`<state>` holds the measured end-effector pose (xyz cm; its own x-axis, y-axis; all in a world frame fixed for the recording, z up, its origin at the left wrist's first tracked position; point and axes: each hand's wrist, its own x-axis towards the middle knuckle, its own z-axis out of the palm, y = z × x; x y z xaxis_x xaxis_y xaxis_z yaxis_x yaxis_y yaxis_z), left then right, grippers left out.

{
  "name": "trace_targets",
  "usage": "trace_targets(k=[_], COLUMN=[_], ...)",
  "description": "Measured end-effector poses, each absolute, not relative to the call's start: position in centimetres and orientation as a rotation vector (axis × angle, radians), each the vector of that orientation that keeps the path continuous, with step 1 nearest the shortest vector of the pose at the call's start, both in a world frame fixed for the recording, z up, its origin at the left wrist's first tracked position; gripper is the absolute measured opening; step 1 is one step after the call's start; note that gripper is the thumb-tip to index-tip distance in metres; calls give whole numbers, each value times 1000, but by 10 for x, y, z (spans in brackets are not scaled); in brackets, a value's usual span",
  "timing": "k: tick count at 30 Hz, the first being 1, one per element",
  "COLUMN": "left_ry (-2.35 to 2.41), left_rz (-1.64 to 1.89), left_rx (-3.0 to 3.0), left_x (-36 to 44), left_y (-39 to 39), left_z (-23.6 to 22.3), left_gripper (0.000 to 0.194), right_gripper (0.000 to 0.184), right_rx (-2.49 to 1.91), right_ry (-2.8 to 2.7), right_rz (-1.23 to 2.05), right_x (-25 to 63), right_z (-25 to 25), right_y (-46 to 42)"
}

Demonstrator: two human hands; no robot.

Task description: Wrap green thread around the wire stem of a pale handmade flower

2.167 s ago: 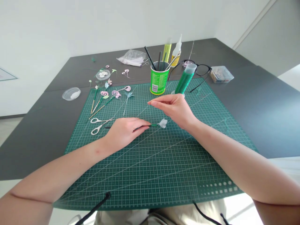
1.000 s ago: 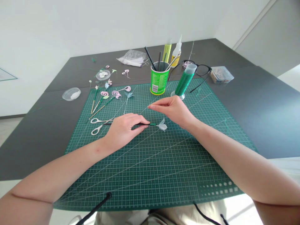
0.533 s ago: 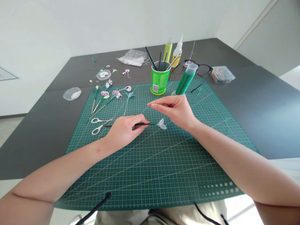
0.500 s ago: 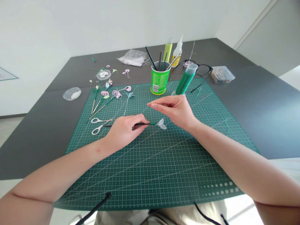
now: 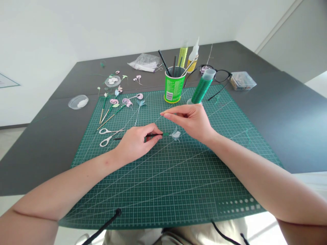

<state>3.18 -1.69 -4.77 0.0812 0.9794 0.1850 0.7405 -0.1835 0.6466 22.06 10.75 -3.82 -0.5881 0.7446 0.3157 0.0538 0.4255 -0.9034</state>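
**Over the cutting mat (image 5: 163, 190), a pale flower (image 5: 175, 134) turns in place**

Above the grey bench (image 5: 260, 119), both hands hold almost the same spots as a moment ago. The left hand (image 5: 135, 139) keeps thumb and fingers closed in a firm grip on a black stick (image 5: 152, 135). The flower sits at the stick's far end, beyond a short green wrapping (image 5: 165, 134), and now shows several spread petals where half a second ago it looked like a narrow pair. That suggests the stick is being rolled between the fingertips rather than carried along. The right hand (image 5: 192, 119) is near the flower without touching it, its grip pinched to the tips; whether thread lies between them, I cannot tell.

Counted by size: one plastic bag (image 5: 145, 63), one green cup (image 5: 172, 89), one pair of glasses (image 5: 221, 76), two thread spools (image 5: 201, 90), one bottle (image 5: 193, 61), one clear box (image 5: 243, 81), one pair of scissors (image 5: 110, 137), two clear dishes (image 5: 72, 103), three flower sticks (image 5: 106, 114), one blue flower (image 5: 139, 103) on wire. Petal scraps are too small to count surely.
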Motion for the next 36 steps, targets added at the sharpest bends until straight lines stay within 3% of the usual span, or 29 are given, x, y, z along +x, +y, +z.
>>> trace_targets(k=[25, 31, 36], left_ry=[1639, 1707, 1779], left_rz=[1017, 974, 929], left_rx=[2050, 2098, 2007], left_x=[33, 33, 34], left_y=[-16, -16, -17], left_z=[-46, -42, -39], left_gripper=[8, 8, 6], right_gripper=[25, 18, 22], right_rx=[-860, -841, -865], right_ry=[-2079, -1941, -1853], right_rz=[1290, 1511, 1610], right_x=[218, 219, 220], right_z=[-48, -45, -39], right_y=[120, 120, 119])
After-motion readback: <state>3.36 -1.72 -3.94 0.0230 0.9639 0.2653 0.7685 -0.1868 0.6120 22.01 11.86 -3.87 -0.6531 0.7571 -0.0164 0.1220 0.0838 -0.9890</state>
